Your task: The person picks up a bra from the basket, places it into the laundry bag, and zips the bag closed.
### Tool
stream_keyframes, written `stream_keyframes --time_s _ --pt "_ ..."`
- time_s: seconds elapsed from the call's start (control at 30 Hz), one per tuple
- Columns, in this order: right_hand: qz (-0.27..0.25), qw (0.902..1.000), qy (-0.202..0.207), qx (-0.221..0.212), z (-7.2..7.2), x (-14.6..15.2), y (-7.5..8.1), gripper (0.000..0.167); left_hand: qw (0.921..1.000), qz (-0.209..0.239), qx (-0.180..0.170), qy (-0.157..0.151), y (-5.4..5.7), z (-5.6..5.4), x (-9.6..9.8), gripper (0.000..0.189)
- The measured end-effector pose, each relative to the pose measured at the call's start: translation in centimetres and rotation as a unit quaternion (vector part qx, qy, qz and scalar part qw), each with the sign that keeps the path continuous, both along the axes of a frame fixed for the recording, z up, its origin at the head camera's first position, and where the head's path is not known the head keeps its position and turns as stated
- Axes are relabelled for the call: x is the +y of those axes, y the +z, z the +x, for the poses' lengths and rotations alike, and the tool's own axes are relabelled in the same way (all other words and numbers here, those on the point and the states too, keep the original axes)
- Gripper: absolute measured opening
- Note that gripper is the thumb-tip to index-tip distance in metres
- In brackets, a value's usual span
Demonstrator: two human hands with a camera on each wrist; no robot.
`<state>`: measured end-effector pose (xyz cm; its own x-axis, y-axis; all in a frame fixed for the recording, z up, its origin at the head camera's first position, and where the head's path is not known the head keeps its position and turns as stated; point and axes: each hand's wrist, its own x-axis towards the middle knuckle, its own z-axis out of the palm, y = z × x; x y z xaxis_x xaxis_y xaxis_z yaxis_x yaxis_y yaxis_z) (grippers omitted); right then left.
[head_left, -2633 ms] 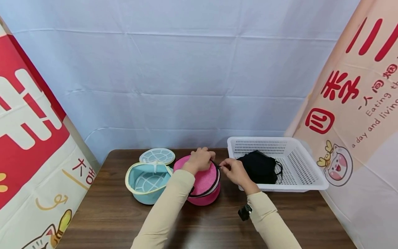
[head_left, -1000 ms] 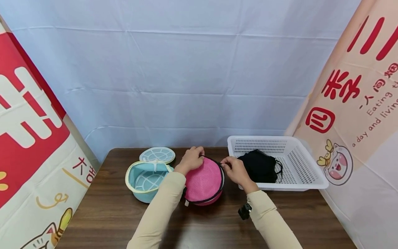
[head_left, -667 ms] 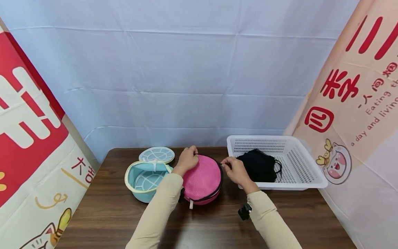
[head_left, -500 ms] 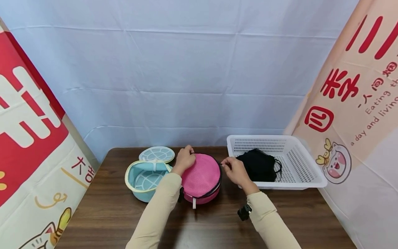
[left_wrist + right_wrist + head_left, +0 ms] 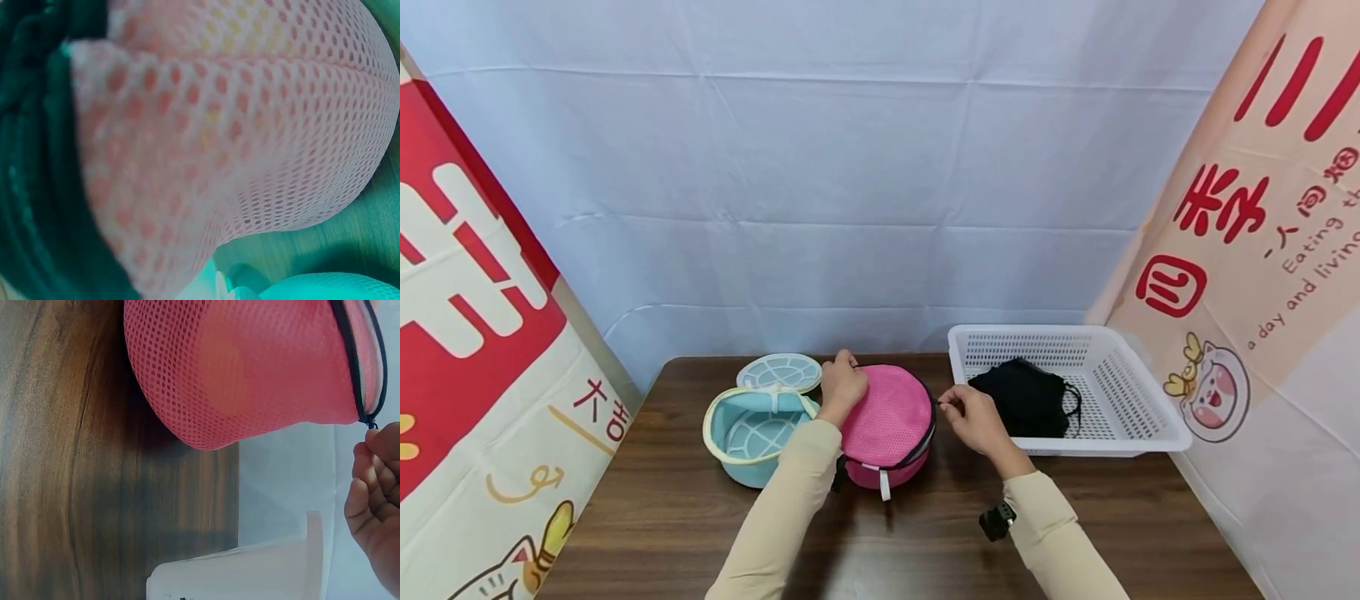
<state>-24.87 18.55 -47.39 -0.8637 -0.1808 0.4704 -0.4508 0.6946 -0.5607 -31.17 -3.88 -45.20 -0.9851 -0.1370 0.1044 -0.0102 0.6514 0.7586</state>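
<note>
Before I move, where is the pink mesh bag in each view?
Head: the pink mesh bag, low near centre, left of the white basket.
Left wrist: the bag fills most of the picture.
Right wrist: the bag, upper centre to right.
Shared landmark: its dark trim: rim in head, far left in left wrist, upper right in right wrist.
</note>
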Motion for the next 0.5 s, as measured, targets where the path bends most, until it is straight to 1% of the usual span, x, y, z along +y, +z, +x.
stream_keyframes --time_s 0.1,0.17,0.27,0.5 --pt "0.001 0.9999 0.009 -0.006 0.45 0.16 -0.01 0.012 0.9995 0.017 -0.008 0.024 0.08 0.1 0.16 0.004" --pt "0.001 0.9998 0.016 -0.008 0.67 0.27 -0.02 0.013 0.9992 0.023 -0.01 0.032 0.07 0.1 0.15 0.004" --pt "0.0 0.9998 0.02 -0.009 0.81 0.36 -0.04 0.013 0.9991 0.026 -0.006 0.032 0.11 0.1 0.15 0.005" --pt "-0.018 0.9998 0.001 -0.003 0.69 0.1 -0.11 0.012 0.9994 0.021 0.015 0.024 -0.02 0.07 -0.39 0.006"
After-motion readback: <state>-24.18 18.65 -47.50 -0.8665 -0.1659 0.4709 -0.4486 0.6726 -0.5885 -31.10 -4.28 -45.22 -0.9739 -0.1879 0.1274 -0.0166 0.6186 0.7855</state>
